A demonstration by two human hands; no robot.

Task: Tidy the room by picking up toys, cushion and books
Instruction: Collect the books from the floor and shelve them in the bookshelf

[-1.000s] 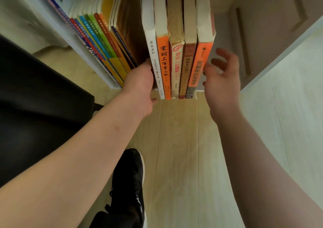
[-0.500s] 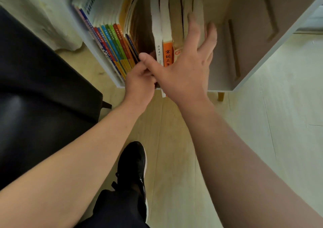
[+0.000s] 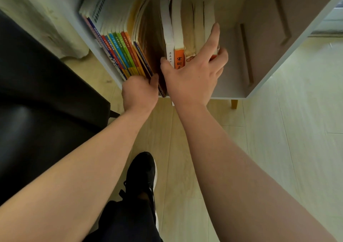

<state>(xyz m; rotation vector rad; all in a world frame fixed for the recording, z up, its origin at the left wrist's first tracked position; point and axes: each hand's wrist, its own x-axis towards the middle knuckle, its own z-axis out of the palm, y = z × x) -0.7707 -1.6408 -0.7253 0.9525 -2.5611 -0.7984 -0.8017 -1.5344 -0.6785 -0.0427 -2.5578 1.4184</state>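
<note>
A group of upright books (image 3: pixel 179 37) stands in the middle of a low white shelf (image 3: pixel 259 85). My right hand (image 3: pixel 193 78) spans their spines, thumb by the white book on the left. The fingers wrap round the right side of the rightmost book, and the index finger lies along its top edge. To the left, a row of thin colourful books (image 3: pixel 120 52) and a brown one (image 3: pixel 148 43) lean over. My left hand (image 3: pixel 139 91) grips the lower front ends of these leaning books, thumb against the brown one, its fingers hidden.
A black padded seat (image 3: pixel 37 111) fills the left side, close to the shelf. A pale cloth (image 3: pixel 37 19) hangs at top left. My black shoe (image 3: pixel 143 171) stands on the light wooden floor. The shelf's right half holds nothing, and a wooden leg (image 3: pixel 234 103) shows under it.
The upright books went from sticking out of the shelf to sitting deep inside it. My right hand moved onto their spines and now wraps their right side. My left hand shifted to the leaning books.
</note>
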